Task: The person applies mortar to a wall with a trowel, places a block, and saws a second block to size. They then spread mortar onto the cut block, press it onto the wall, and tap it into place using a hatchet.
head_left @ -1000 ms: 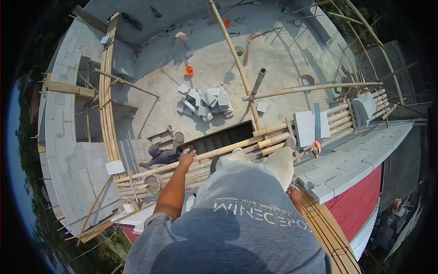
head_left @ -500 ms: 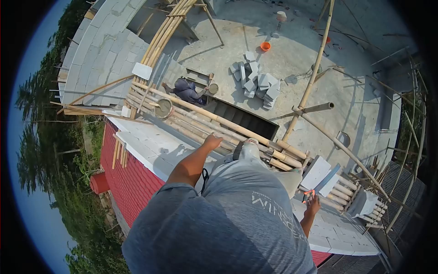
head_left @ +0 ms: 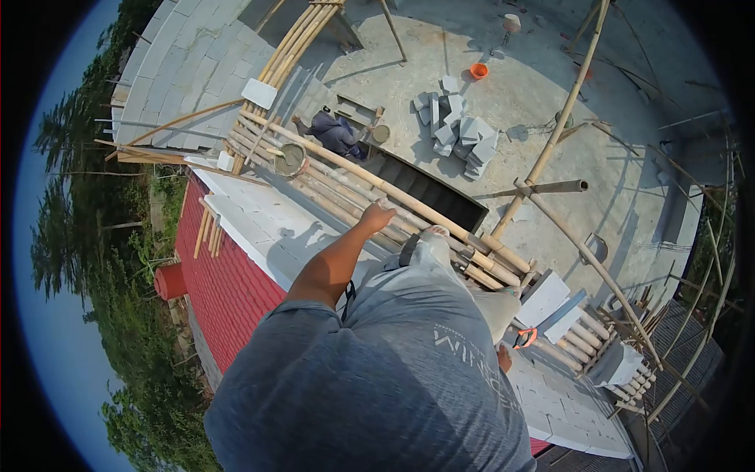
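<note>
The saw (head_left: 560, 317), likely light and springy, is best gripped by its orange handle (head_left: 532, 335). Whether anything is pinched by left hand (head_left: 378, 216) or right hand (head_left: 504, 359) cannot be told.

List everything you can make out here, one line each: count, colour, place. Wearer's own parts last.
bamboo poles: many, tan, running across the middle
mortar bucket: one, greyish, left on the poles
saw: one, blue-grey, orange handle, right
loose blocks: several, white, on the poles
block pile: many, grey, floor
orange bucket: one, orange, floor
stairwell: one, dark, beyond the poles
co-worker: one, dark clothes, near the stairwell
roof: one, red, lower left
trees: several, green, far left
shirt: one, grey-blue, foreground
left hand: one, bare, at the poles
right hand: one, bare, beside the hip
</note>
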Available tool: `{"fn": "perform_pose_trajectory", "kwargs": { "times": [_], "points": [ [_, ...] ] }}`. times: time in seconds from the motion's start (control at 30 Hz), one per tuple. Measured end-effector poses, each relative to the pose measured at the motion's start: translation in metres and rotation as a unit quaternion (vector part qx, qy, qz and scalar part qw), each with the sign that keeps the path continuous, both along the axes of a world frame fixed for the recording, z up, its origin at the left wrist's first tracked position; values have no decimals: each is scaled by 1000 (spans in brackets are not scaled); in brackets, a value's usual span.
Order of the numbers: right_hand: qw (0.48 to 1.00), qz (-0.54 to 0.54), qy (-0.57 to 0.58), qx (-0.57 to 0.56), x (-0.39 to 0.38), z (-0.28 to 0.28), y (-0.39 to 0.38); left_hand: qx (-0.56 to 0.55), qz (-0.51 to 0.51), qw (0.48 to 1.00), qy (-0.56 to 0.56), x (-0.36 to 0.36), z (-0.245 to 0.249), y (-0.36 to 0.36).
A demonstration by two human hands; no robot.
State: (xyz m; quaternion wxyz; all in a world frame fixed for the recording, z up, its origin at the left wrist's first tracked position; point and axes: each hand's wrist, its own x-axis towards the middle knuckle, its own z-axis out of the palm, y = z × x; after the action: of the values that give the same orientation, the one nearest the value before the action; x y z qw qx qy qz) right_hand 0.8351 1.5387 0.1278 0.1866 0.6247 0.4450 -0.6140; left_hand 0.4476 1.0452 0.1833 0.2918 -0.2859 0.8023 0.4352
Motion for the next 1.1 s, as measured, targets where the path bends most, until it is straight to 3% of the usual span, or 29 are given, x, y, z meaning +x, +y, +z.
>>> {"fn": "perform_pose_trajectory", "kwargs": {
  "times": [0.07,0.2,0.27,0.3,0.47,0.57,0.63,0.67,0.7,0.73,0.83,0.9,1.03,1.1],
  "points": [
    [997,-58,-3,56,-21,29,-13,11,-18,1000,-2,6,-29,-9],
    [994,-90,1,68,-41,36,-7,-36,-73,995,-55,6,10,0],
    [996,-73,3,59,-43,37,-2,-82,-98,992,-3,0,13,5],
    [997,-56,6,55,-44,38,-1,-43,-67,997,-18,-1,22,9],
    [996,-60,3,63,-41,36,13,-67,-91,994,-5,1,25,23],
    [993,-81,0,86,-32,25,12,-13,-92,995,-20,0,60,41],
    [988,-113,28,103,-32,35,3,-20,-88,995,-43,2,51,38],
    [984,-137,34,106,-31,34,-3,31,-85,995,-38,2,36,25],
    [982,-141,24,125,-43,51,-11,-2,-151,987,-53,-3,2,-3],
    [978,-160,41,125,-37,44,-16,-31,-158,981,-106,-12,12,0],
    [965,-213,52,141,-40,49,-39,-3,-195,973,-120,-34,18,1],
    [959,-241,40,142,-37,49,-54,32,-115,986,-114,-56,31,6],
    [964,-244,-3,105,-27,34,-76,-1,-163,982,-96,-101,51,40],
    [958,-273,-12,87,-24,23,-82,37,-167,983,-67,-121,58,53]
  ]
}}
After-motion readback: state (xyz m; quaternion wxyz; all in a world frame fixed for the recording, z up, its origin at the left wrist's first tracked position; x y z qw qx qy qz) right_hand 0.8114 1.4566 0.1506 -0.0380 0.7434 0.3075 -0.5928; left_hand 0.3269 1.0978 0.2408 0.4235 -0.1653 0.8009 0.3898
